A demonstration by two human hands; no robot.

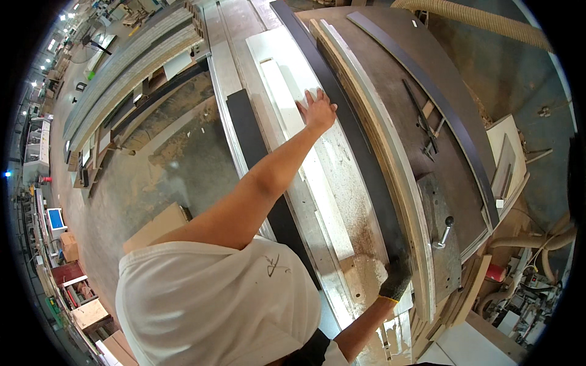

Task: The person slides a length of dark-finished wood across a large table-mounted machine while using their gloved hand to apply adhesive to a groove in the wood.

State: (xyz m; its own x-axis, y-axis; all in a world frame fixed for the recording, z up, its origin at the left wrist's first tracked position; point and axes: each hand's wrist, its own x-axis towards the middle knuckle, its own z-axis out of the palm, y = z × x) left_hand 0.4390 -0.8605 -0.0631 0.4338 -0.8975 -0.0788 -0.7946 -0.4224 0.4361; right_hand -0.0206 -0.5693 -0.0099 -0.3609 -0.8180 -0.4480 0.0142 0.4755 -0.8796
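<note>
Left hand (pixel 318 112): bare, fingers spread and uncurled over the white board (pixel 298 66), just beside the long dark strip (pixel 362 149). Right hand (pixel 397 278): dark-gloved, at the strip's near end; cannot tell whether its fingers grip. Strip runs far left to near right, between white board and wooden lengths (pixel 390 183) at right.

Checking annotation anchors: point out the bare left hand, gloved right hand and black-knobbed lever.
Bare left hand (pixel 318 113): head view, back of the hand.
Gloved right hand (pixel 397 278): head view, middle of the glove.
Black-knobbed lever (pixel 445 233): head view, metal shaft below the knob.
</note>
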